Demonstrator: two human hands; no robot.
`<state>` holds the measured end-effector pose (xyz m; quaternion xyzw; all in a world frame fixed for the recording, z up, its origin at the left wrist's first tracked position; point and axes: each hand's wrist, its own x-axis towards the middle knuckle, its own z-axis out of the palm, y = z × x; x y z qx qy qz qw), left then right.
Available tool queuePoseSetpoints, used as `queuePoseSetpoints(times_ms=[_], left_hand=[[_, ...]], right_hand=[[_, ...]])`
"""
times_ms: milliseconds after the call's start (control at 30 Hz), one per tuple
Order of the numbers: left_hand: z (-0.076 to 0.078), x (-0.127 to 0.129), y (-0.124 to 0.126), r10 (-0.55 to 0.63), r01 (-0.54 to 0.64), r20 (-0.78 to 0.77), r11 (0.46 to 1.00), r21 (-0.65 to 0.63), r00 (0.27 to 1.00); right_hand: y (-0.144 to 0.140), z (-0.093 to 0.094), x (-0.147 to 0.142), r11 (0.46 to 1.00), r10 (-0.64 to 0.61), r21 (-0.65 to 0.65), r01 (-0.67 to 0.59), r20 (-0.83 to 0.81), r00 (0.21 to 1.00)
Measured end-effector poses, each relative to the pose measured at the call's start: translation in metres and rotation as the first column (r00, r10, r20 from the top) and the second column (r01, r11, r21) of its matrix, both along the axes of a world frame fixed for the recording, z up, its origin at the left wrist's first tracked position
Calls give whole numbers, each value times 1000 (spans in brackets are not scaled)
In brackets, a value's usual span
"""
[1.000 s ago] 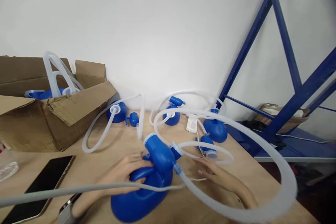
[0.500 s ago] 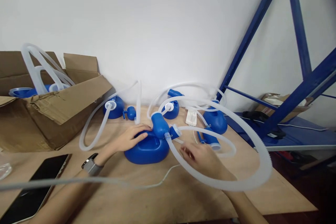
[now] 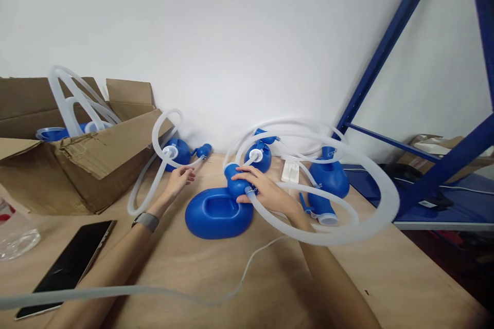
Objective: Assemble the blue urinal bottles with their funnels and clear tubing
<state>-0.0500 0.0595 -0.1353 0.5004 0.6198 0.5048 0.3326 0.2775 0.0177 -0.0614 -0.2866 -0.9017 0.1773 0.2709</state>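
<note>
- The right hand [image 3: 266, 191] lies over the neck of the blue bottle [image 3: 218, 212], its fingers curled round the spot where the ribbed white hose [image 3: 370, 185] joins that neck, so it grips the joint
- The left hand [image 3: 178, 180] reaches out beyond the bottle, well apart from it, with a thinner white tube [image 3: 160, 131] held between thumb and fingers; the tube loops up above the hand and runs down toward a small blue container [image 3: 175, 151] by the wall
- A grey wristwatch [image 3: 145, 220] sits on the left wrist
- The blue bottle lies on its side on the wooden table [image 3: 405, 277], near the middle, its oval recess facing up and its neck pointing toward the wall
- The ribbed hose sweeps out from the neck in a wide ring to the right, passing above the other blue bottles [image 3: 328, 177] that stand close to the wall
- A white box [image 3: 290, 170] rests among those bottles, just beside a short blue piece with a white cap
- A cardboard box [image 3: 73, 164] stands open at the left, with tubes and blue parts poking out of it
- A black phone [image 3: 69, 264] lies flat on the table near the left forearm
- A thin white cable [image 3: 247, 267] trails across the table in front of the bottle
- A blue metal frame [image 3: 389, 46] leans at the right against the white wall
</note>
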Motion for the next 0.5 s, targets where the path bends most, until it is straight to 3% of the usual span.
queuePoseSetpoints(times_ms=[100, 200, 300, 400, 500], left_hand=[[-7, 8, -14, -69, 69, -44, 998, -9, 997], [-4, 24, -36, -162, 164, -99, 986, 14, 982], [11, 45, -53, -239, 252, -167, 966, 63, 957], [30, 65, -53, -311, 355, -250, 923, 151, 917], [44, 80, -41, -524, 552, -229, 830, 81, 821]], right_hand=[[-1, -12, -7, 997, -41, 58, 48, -116, 992], [-6, -22, -11, 988, -111, 86, 128, -186, 976], [-5, -28, -8, 975, -167, 108, 193, -217, 962], [1, -30, 3, 987, -102, 100, 130, -242, 965], [6, -30, 17, 996, -55, 49, 72, -288, 956]])
